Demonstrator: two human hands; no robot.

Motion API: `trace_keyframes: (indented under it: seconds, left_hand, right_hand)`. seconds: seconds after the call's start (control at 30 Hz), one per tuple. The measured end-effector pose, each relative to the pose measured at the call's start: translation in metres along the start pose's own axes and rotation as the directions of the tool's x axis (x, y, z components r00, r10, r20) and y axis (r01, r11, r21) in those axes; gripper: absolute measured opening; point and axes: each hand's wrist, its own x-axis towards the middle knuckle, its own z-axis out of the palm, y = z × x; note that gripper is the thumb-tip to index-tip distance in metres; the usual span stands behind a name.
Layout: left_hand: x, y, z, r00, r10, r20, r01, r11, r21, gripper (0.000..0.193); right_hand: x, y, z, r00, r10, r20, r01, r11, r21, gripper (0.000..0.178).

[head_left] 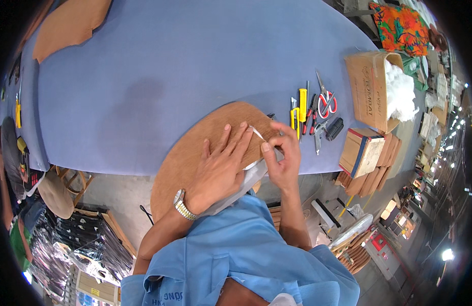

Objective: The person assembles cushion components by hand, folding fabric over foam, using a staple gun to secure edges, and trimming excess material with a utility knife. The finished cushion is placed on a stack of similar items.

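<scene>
A brown, curved, fabric-covered panel [177, 160] rests partly on the blue table and reaches back toward my body. My left hand [218, 166] lies flat on it, fingers spread, with a metal watch [184, 206] at the wrist. Beside those fingertips, a narrow white strip [257, 133] runs along the panel's right side. Thumb and forefinger of my right hand [284, 160] pinch at the near end of this strip, by the panel's edge. Greyish sheet material [231, 198] shows along the panel's near edge, under my left hand.
Right of the panel lie red-handled scissors [325, 99], a yellow-handled screwdriver [302, 104], a yellow cutter [294, 117], pliers [310, 115] and a black block [335, 129]. Beyond them stand a cardboard box [366, 92] with white stuffing and another carton [361, 153]. A brown piece [70, 28] lies far left.
</scene>
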Motion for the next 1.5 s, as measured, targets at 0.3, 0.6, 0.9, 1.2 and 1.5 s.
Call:
trace_keyframes:
  seconds: [0.3, 0.6, 0.9, 1.2, 1.5]
  left_hand:
    - [-0.006, 0.000, 0.013, 0.999, -0.030, -0.042, 0.030, 1.000, 0.000, 0.098]
    - [-0.002, -0.003, 0.010, 0.999, -0.026, -0.048, 0.025, 1.000, -0.014, 0.092]
    - [-0.002, -0.010, 0.005, 1.000, 0.000, -0.010, -0.001, 0.990, -0.138, 0.103]
    - [0.037, -0.014, -0.014, 0.962, 0.266, 0.065, -0.254, 0.955, -0.154, 0.110]
    - [0.034, -0.016, -0.010, 0.942, 0.330, -0.060, -0.334, 0.912, -0.238, 0.086]
  right_hand:
    - [0.032, 0.013, -0.029, 0.830, 0.349, 0.435, -0.418, 0.906, 0.071, 0.052]
    - [0.034, 0.007, -0.028, 0.899, 0.071, 0.431, -0.008, 0.989, -0.146, 0.041]
    - [0.021, 0.012, -0.024, 0.911, -0.065, 0.407, 0.092, 0.995, -0.046, 0.041]
    - [-0.010, 0.012, -0.007, 0.987, 0.011, 0.159, -0.044, 0.977, 0.210, 0.063]
    - [-0.018, 0.012, 0.005, 0.998, 0.059, 0.021, -0.062, 0.952, 0.299, 0.058]
